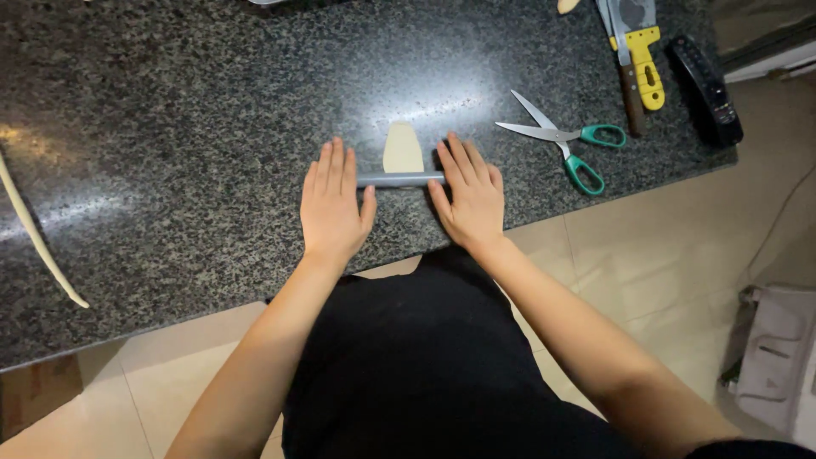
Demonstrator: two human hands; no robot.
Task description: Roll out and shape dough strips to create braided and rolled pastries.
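Both hands, left hand (333, 202) and right hand (470, 197), laid flat, open-palmed on grey rolling pin (399, 179) ends; pin axis sideways across dough piece (402, 150), dough centered between, tabletop (170, 127) underneath.

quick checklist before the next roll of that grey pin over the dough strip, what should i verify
1. Left hand flat on its end of the grey rolling pin: ok.
2. Right hand flat on the other end: ok.
3. Pin lying square across the near end of the dough strip: ok.
4. Counter beyond the dough free for the pin to travel: ok.
5. Scissors, lying with blades open to the right, apart from the right hand: ok, though fairly near.
6. Dough sticking to the counter or pin: cannot tell.
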